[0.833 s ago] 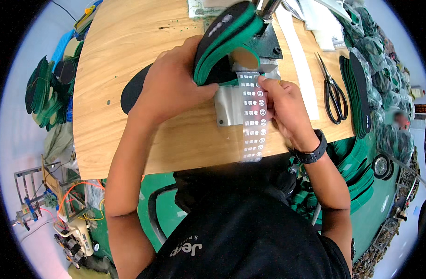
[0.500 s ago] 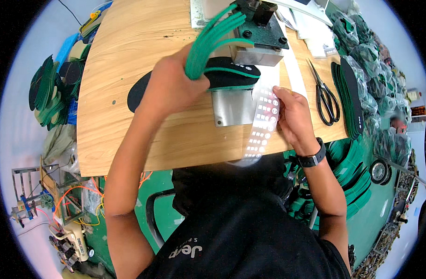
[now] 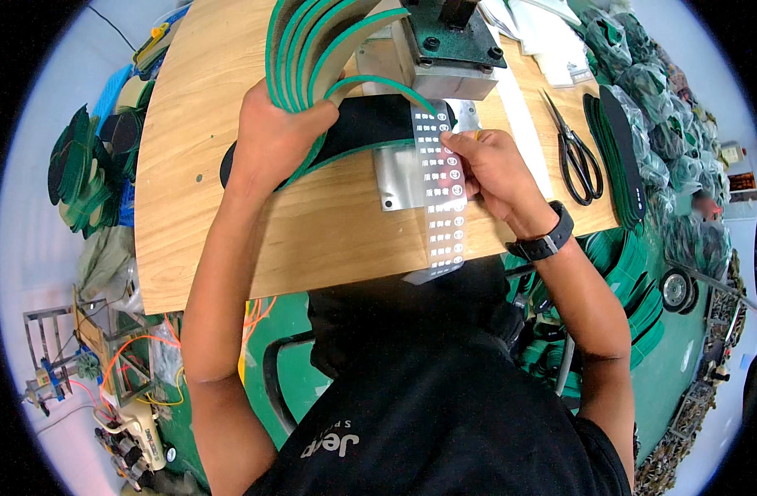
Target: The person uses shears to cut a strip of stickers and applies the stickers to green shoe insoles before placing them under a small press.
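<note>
Insoles (image 3: 312, 41) with green edges stand up in a curved bunch at the far side of the wooden bench (image 3: 254, 240). The left hand (image 3: 275, 136) is wrapped around the bottom of that bunch, with the fingers closed on it and the thumb side toward the middle. One black insole (image 3: 370, 124) lies flat on the bench just under this hand, and its green edge curls up and over it. Its far end reaches under the dark metal press (image 3: 448, 37), which sits on a grey block at the top of the bench.

The right hand (image 3: 490, 169) is just to the right of the black insole. Its thumb and first fingers pinch a long clear sticker strip (image 3: 443, 198). The strip has a row of small round labels on it and runs from the black insole down to the near edge of the bench, where it hangs over a little. It looks like the top end of the strip touches the insole, but that spot is hard to see. A shiny metal plate (image 3: 399, 182) lies under the strip.

A black watch (image 3: 544, 244) is on the right wrist. Black scissors (image 3: 578, 157) lie on the bench to the right of the hand, well apart from it. Past them a flat stack of insoles (image 3: 622, 149) lies along the right edge.
</note>
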`<state>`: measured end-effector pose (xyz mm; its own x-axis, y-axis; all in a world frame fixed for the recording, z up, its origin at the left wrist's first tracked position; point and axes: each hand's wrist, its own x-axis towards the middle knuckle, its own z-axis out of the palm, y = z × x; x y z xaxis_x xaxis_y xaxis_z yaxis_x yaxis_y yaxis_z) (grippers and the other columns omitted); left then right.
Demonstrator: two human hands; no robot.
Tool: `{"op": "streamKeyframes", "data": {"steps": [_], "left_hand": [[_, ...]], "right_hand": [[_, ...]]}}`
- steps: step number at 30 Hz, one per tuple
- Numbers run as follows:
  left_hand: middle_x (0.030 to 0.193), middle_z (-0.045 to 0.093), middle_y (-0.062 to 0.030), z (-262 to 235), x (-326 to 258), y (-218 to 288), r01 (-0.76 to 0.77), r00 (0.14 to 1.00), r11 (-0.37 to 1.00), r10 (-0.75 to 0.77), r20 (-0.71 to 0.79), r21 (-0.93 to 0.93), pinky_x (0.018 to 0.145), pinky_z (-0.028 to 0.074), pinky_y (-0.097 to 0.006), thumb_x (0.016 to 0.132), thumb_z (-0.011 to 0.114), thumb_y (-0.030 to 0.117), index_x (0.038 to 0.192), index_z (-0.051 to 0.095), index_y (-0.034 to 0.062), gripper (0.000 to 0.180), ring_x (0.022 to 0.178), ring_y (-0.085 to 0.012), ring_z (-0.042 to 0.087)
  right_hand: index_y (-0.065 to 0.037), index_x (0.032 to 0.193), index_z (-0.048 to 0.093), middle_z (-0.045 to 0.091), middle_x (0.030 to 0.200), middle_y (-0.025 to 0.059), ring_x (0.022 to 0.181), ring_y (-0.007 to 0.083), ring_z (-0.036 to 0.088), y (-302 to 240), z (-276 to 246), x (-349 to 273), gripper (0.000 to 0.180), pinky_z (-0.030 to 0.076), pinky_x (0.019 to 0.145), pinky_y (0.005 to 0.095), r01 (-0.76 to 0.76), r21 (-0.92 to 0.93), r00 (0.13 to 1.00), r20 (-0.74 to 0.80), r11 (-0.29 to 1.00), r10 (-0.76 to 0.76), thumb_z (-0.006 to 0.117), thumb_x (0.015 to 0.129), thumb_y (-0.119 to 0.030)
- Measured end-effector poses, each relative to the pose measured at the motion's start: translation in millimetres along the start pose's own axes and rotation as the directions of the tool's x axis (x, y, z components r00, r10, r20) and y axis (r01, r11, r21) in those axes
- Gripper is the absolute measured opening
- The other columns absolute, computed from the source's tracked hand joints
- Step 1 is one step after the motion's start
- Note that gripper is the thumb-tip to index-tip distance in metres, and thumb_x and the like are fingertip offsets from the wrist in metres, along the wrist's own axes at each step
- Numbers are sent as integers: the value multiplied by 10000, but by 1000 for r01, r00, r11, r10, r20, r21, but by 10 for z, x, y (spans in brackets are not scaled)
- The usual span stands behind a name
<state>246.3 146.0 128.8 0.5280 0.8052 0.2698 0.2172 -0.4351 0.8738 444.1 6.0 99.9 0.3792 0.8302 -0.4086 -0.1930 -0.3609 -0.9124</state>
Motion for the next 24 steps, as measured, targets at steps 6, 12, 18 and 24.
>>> {"op": "streamKeyframes", "data": {"steps": [6, 12, 18, 24], "left_hand": [[836, 680, -108, 26, 17, -88, -70, 997, 998, 70, -40, -4, 732, 494, -293, 692, 613, 77, 985, 668, 29, 302, 751, -159, 626], [791, 671, -96, 91, -2, -106, -85, 996, 994, 87, -32, 75, 718, 495, -300, 702, 639, 87, 973, 663, 25, 279, 723, -157, 620], [870, 652, -157, 139, -32, -61, -86, 995, 985, 78, 62, 147, 747, 487, -323, 682, 688, 136, 1093, 595, 54, 429, 783, -222, 627], [1063, 611, -225, 254, 14, 6, -215, 965, 787, 79, 250, 579, 844, 471, -423, 628, 783, 212, 1349, 413, 113, 817, 986, -387, 580]], "right_hand": [[24, 752, 609, 612, 620, 79, 498, 122, 602, -33, 19, 6, 268, 433, 389, 204, -14, -66, 1000, 15, 998, 15, 567, 895, -198], [9, 749, 609, 612, 617, 69, 480, 116, 587, -38, -10, 23, 274, 437, 395, 205, -15, -103, 998, 60, 995, 21, 566, 895, -219], [-7, 710, 598, 602, 600, 69, 465, 112, 557, -75, 23, -34, 277, 432, 398, 221, -14, -72, 1000, 25, 997, 16, 552, 889, -213], [-17, 712, 596, 593, 602, 51, 465, 98, 535, 8, -4, -37, 239, 413, 406, 216, 38, -18, 997, 69, 999, -36, 550, 881, -179]]}}
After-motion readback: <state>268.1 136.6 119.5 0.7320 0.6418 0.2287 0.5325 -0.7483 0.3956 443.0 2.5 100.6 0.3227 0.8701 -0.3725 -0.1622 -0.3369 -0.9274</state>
